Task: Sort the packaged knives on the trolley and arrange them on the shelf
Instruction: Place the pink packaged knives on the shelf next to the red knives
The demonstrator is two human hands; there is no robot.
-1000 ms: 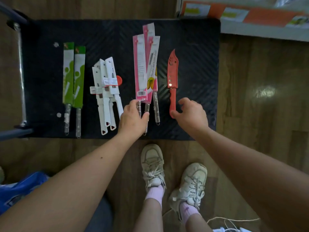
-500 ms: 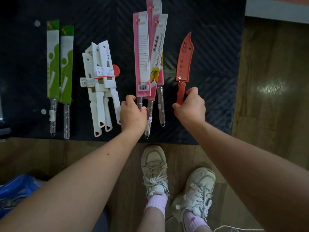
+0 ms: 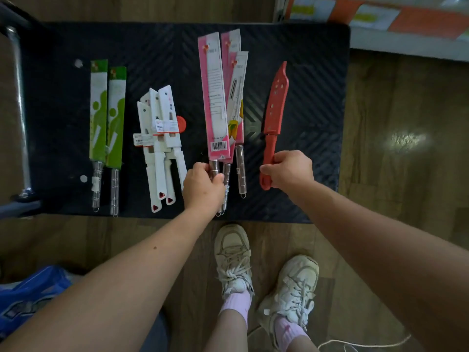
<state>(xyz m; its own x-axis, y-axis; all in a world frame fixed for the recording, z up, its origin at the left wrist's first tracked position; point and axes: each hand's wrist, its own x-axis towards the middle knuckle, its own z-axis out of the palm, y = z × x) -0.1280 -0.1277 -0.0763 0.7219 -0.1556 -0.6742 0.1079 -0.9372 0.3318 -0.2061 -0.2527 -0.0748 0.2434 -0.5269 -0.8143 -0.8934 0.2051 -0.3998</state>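
Note:
Four groups of knives lie on the black trolley deck (image 3: pixel 312 80). Two green-sleeved knives (image 3: pixel 107 115) rest at the left, with several white-sheathed knives (image 3: pixel 162 138) beside them. Three pink-sleeved knives (image 3: pixel 223 97) with steel handles lie in the middle. My left hand (image 3: pixel 203 186) is closed around the steel handle of the leftmost pink one. To the right, a red knife (image 3: pixel 275 107) in a red sheath points away from me, tilted slightly. My right hand (image 3: pixel 290 170) grips its red handle.
The trolley's metal push bar (image 3: pixel 19 102) runs along the left side. A shelf edge with orange labels (image 3: pixel 406 19) sits at the top right. A blue bag (image 3: pixel 28 295) lies at the lower left. My shoes (image 3: pixel 234 260) stand on the wooden floor just before the trolley.
My right hand has closed on the red knife's handle and swung its tip to the right. My left hand has wrapped around the pink knife's steel handle.

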